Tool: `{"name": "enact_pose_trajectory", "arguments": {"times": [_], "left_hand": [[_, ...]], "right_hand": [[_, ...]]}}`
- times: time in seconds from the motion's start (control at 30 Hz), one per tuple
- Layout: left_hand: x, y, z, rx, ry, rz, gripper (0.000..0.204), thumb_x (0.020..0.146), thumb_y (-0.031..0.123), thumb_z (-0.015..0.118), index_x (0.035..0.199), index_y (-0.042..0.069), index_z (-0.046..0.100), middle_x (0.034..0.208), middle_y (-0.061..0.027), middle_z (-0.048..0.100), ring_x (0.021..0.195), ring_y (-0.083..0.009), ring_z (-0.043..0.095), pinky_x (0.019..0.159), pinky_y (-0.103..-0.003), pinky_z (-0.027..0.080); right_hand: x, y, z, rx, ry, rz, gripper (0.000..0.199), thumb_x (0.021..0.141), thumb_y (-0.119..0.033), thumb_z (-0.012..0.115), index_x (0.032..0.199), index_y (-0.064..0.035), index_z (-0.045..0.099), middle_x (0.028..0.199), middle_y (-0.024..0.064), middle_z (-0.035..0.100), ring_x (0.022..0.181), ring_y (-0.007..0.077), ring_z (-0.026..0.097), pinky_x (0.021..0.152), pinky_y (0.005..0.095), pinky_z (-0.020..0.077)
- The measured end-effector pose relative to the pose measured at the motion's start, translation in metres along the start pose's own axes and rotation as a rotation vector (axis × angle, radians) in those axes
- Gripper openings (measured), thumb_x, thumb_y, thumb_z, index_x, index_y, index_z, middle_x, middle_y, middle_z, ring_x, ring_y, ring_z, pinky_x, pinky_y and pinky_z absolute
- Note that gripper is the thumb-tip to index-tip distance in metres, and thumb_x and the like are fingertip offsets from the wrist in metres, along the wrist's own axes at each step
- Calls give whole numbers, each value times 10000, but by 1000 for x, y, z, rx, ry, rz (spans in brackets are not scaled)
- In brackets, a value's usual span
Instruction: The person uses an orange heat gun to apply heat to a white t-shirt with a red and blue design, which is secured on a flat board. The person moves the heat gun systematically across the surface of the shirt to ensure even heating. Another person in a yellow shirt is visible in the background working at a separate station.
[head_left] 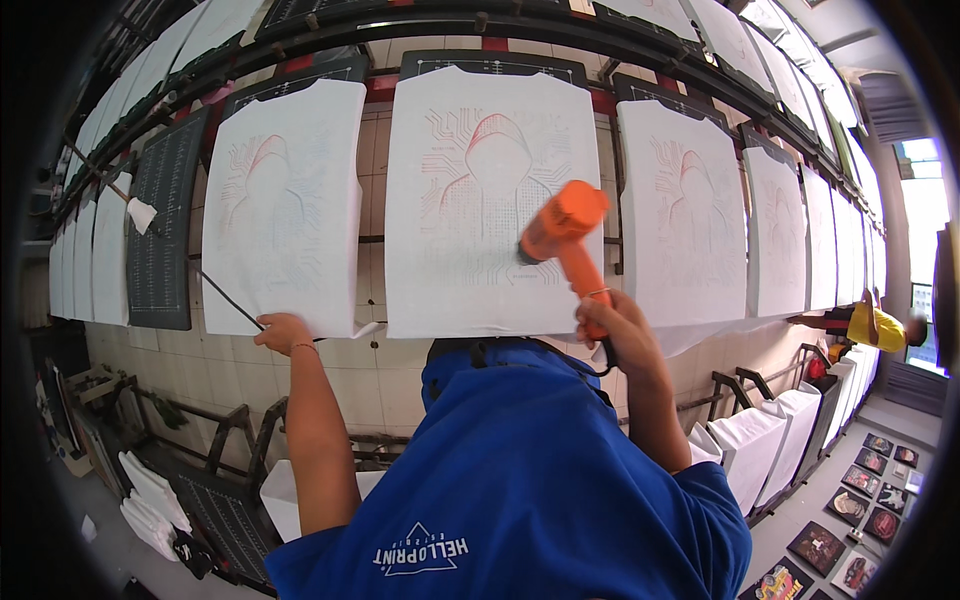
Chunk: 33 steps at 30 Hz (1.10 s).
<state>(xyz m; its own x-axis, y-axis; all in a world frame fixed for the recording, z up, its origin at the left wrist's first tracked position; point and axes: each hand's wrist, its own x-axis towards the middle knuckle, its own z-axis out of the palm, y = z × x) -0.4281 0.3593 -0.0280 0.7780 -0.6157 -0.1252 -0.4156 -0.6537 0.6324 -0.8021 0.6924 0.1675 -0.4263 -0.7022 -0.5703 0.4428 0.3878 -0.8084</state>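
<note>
Right grip (624, 333) clasps a blurred orange heat gun (568, 226), left grip (286, 333) a part-hidden cord (230, 301).

The orange heat gun (566, 225) — blurred — hides part of the hooded-figure print (498, 190).

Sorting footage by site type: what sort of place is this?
Probably a garment-printing workshop: rows of white shirts laid over dark gridded boards, hooded-figure outlines printed on several, and an orange heat-gun-like blower in the right hand.
</note>
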Motion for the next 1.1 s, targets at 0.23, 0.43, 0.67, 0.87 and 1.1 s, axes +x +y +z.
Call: {"name": "enact_pose_trajectory", "arguments": {"times": [0.23,0.43,0.67,0.87,1.1], "left_hand": [[5,-2,3,45,0,-37,573,1005,414,309,1261,-98,326,1110,-331,577,974,-477,625,807,-541,550],[2,2,2,14,-6,-47,566,1006,414,310,1248,-97,339,1107,-333,577,980,-477,624,807,-542,551],[-1,3,2,2,-5,-37,568,1004,414,309,1248,-98,341,1096,-346,574,977,-482,622,803,-548,546],[10,-6,6,30,9,-47,568,1001,414,313,1247,-98,345,1098,-341,576,990,-481,619,818,-545,542],[0,2,1,12,4,-44,556,1000,402,320,1240,-99,346,1102,-336,578,991,-481,618,824,-547,537]], "right_hand": [[-21,-1,-32,63,187,-42,362,921,-252,609,1114,41,519,815,50,570,657,116,604,523,226,462],[-11,-1,-6,61,62,24,301,913,-224,615,1045,32,529,798,53,576,635,115,600,522,230,462],[-17,0,-4,-49,51,8,309,897,-233,615,1017,39,533,768,48,567,627,122,603,514,243,474],[-29,-3,-8,-104,72,41,291,883,-252,621,946,18,533,751,41,560,629,121,602,528,239,469],[-44,0,-23,-121,124,81,313,874,-257,646,960,23,536,753,52,572,636,125,607,532,239,468]]}}
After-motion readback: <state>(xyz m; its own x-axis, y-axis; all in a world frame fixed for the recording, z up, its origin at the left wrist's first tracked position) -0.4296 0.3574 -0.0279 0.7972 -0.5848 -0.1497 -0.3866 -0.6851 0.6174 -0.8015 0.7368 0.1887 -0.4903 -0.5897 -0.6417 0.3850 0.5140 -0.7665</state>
